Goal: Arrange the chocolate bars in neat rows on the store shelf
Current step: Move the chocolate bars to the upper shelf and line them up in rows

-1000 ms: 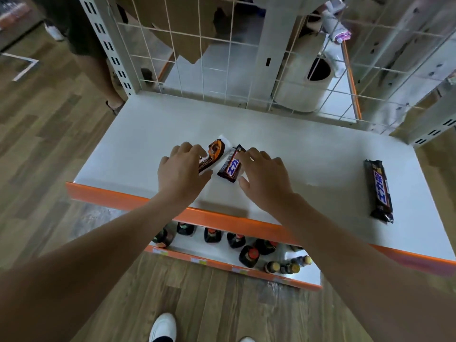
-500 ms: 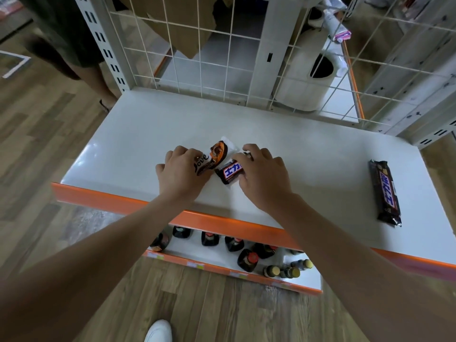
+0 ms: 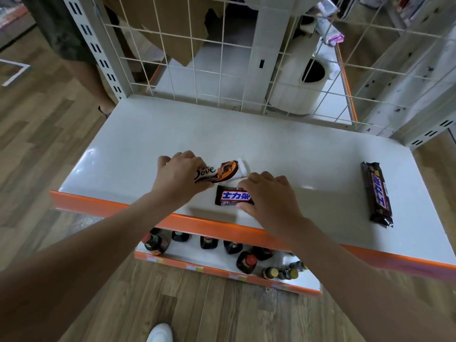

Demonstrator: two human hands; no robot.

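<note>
On the white shelf [image 3: 283,154] with an orange front edge, my left hand [image 3: 179,177] grips the near end of a brown-and-white Dove bar [image 3: 219,172], which points up and to the right. My right hand [image 3: 267,193] pinches the right end of a small dark Snickers bar [image 3: 233,196] lying crosswise near the front edge. A longer dark Snickers bar [image 3: 376,193] lies alone at the right, running front to back.
A wire grid back panel [image 3: 222,58] closes the shelf's rear, with a white bin [image 3: 296,87] behind it. Dark bottles [image 3: 244,261] stand on the lower shelf. A person's leg [image 3: 86,77] is at the left. My white shoe [image 3: 160,333] is on the wooden floor.
My right hand has turned the small Snickers bar from slanted to crosswise and drawn it toward the front edge. My left hand has pulled the Dove bar apart from it.
</note>
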